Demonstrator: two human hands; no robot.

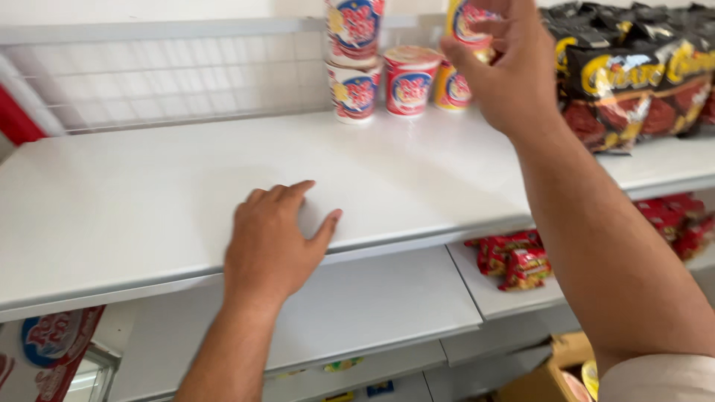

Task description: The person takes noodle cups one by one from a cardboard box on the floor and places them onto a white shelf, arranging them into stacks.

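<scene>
The right hand [506, 67] was raised at the back of the white shelf [149, 201], with its fingers closed around a yellow noodle cup [465, 18]. The cup was in the air, above another yellow cup [453, 89] that stood near the rear edge. The left hand [272, 242] lay flat on the front edge of the shelf, fingers spread, holding nothing.

Just left of the held cup stood a red cup [408, 80], and beside it a stack of two red and white cups [354, 56], all close together against the wire back panel [164, 74].

The risk, in my judgement, was the narrow space. The knuckles or the cup's bottom could hit the red cup or the stack, and the upper cup of the stack would fall easily. If the held cup were put on the yellow one not centred, it could tilt and roll toward the dark snack bags [633, 74] at the right end. The thin cup wall could also dent under a hard grip.
</scene>
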